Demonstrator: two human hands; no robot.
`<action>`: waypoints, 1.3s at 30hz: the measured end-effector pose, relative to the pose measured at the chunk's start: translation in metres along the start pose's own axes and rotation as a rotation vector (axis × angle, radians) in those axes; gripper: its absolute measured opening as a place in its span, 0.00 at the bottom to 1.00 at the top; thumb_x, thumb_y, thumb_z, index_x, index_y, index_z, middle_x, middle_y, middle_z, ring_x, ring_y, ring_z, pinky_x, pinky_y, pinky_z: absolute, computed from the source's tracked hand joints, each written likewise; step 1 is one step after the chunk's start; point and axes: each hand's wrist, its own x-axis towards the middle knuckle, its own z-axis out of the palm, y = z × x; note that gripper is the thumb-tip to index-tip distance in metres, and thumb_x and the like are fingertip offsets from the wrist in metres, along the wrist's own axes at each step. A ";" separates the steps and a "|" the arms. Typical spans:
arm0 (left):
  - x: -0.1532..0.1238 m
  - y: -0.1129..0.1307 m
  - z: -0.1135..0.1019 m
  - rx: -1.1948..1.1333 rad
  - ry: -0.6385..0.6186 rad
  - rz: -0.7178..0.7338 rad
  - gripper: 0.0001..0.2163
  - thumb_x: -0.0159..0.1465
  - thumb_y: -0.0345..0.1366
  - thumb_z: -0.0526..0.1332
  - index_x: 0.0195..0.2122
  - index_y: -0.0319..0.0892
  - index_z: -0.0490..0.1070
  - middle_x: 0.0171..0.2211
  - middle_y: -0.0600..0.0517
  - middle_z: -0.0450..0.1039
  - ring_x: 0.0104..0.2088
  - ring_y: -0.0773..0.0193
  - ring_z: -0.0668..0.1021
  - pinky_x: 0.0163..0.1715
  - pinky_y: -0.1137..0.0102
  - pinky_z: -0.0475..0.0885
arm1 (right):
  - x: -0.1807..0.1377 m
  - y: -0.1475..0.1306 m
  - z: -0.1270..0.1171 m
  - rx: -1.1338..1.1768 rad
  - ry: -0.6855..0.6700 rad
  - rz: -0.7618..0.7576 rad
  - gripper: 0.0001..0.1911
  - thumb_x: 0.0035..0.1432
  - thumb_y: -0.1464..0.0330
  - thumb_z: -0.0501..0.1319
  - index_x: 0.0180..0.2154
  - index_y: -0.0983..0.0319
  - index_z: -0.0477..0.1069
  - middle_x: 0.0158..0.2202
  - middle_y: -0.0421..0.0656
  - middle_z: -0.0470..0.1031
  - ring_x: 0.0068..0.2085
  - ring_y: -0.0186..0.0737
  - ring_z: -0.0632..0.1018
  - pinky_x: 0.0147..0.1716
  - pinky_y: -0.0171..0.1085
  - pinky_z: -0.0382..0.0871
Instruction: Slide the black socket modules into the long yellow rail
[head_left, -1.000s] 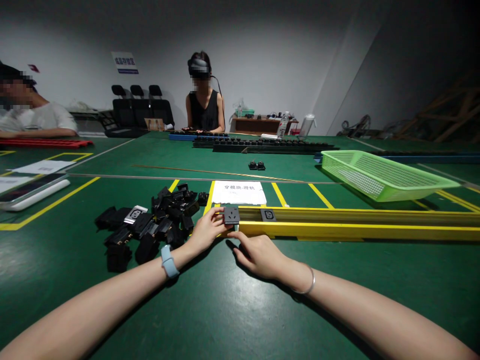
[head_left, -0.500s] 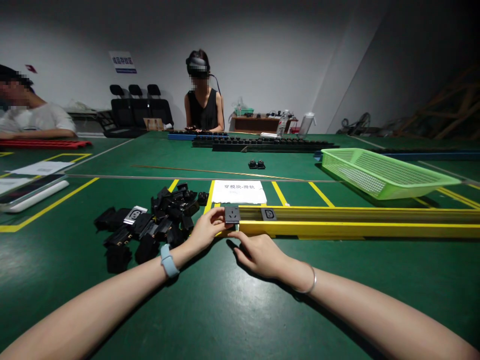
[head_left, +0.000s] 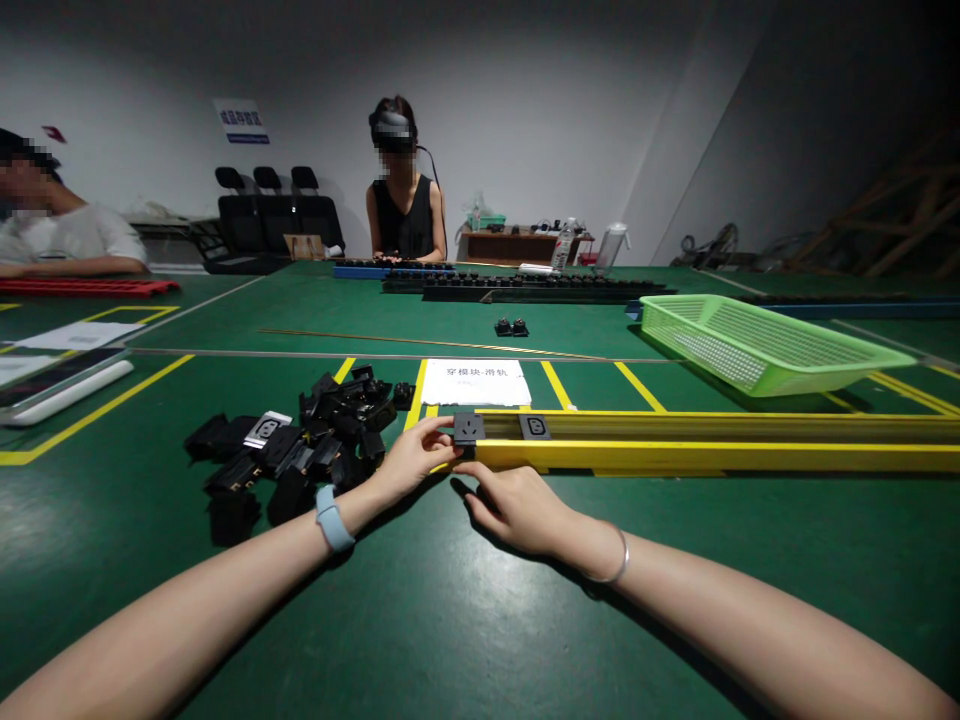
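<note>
My left hand (head_left: 409, 460), with a pale blue band at the wrist, pinches a black socket module (head_left: 469, 429) by its left side. The module sits face up at the left end of a yellow rail (head_left: 675, 457), its right part between the rail's two walls. Further right in the channel lies a second socket module (head_left: 535, 427), with a different outlet shape. My right hand (head_left: 525, 508) is in front of the rail's left end, holding nothing. Its index finger reaches to just below the held module, with the thumb apart; whether the fingertip touches is unclear.
Left of my left hand lies a pile of black modules (head_left: 300, 445). A white paper sign (head_left: 477, 384) is behind the rail, and a green basket (head_left: 757, 375) stands at right. Two small black parts (head_left: 511, 327) lie farther back. Two other people sit at the tables.
The held socket module has moved slightly right, into the rail's left end. My right index fingertip has stayed close beneath it. The whole view has shifted a little.
</note>
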 end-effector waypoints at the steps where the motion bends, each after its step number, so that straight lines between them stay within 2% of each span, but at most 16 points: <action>1: 0.000 -0.001 0.000 0.026 0.006 0.016 0.22 0.52 0.36 0.68 0.49 0.39 0.70 0.41 0.48 0.71 0.35 0.66 0.76 0.39 0.67 0.72 | 0.000 0.000 0.000 -0.001 -0.002 0.000 0.19 0.64 0.64 0.51 0.56 0.59 0.60 0.33 0.43 0.78 0.31 0.40 0.78 0.30 0.34 0.60; 7: 0.000 -0.001 0.002 0.041 -0.038 0.046 0.23 0.53 0.35 0.67 0.51 0.41 0.71 0.45 0.48 0.66 0.34 0.68 0.74 0.40 0.67 0.72 | 0.000 0.001 0.001 0.001 -0.005 0.001 0.19 0.64 0.64 0.51 0.55 0.59 0.60 0.37 0.45 0.78 0.34 0.41 0.79 0.32 0.35 0.62; 18: 0.002 0.007 0.010 0.148 -0.053 0.045 0.23 0.53 0.31 0.63 0.52 0.42 0.72 0.39 0.50 0.67 0.36 0.65 0.72 0.40 0.67 0.68 | 0.001 0.000 0.001 -0.017 -0.001 -0.019 0.17 0.64 0.64 0.51 0.53 0.60 0.60 0.33 0.44 0.78 0.31 0.41 0.78 0.29 0.34 0.59; 20: 0.002 0.011 0.011 0.178 -0.042 0.014 0.24 0.53 0.31 0.62 0.53 0.41 0.71 0.32 0.53 0.66 0.33 0.66 0.70 0.38 0.69 0.67 | 0.001 0.000 0.000 -0.013 0.003 -0.020 0.17 0.64 0.64 0.51 0.53 0.61 0.60 0.33 0.44 0.78 0.31 0.41 0.78 0.29 0.34 0.58; 24: 0.000 0.018 0.013 0.167 -0.094 -0.093 0.26 0.56 0.34 0.59 0.58 0.40 0.66 0.20 0.59 0.57 0.22 0.70 0.63 0.25 0.74 0.60 | 0.000 0.000 0.000 -0.014 0.010 -0.028 0.15 0.64 0.65 0.51 0.51 0.60 0.62 0.33 0.44 0.78 0.31 0.40 0.77 0.29 0.34 0.58; 28: 0.000 0.023 0.016 0.096 -0.163 -0.139 0.28 0.56 0.34 0.58 0.60 0.37 0.63 0.18 0.61 0.52 0.20 0.73 0.57 0.20 0.75 0.52 | 0.000 0.000 -0.001 -0.028 -0.003 -0.042 0.11 0.64 0.66 0.50 0.45 0.60 0.67 0.32 0.44 0.77 0.30 0.38 0.76 0.28 0.34 0.56; 33: 0.001 0.028 0.021 0.097 -0.221 -0.171 0.32 0.56 0.32 0.57 0.63 0.32 0.57 0.17 0.61 0.54 0.19 0.73 0.56 0.20 0.75 0.50 | 0.000 -0.001 -0.002 -0.033 -0.012 -0.042 0.11 0.64 0.66 0.51 0.44 0.61 0.67 0.33 0.43 0.77 0.30 0.37 0.76 0.28 0.34 0.55; 39: 0.003 0.032 0.027 0.094 -0.256 -0.177 0.33 0.53 0.30 0.54 0.63 0.31 0.56 0.15 0.62 0.54 0.17 0.74 0.55 0.19 0.75 0.48 | 0.000 0.000 -0.002 -0.035 -0.006 -0.038 0.11 0.64 0.65 0.51 0.44 0.60 0.67 0.33 0.44 0.78 0.30 0.38 0.76 0.28 0.35 0.54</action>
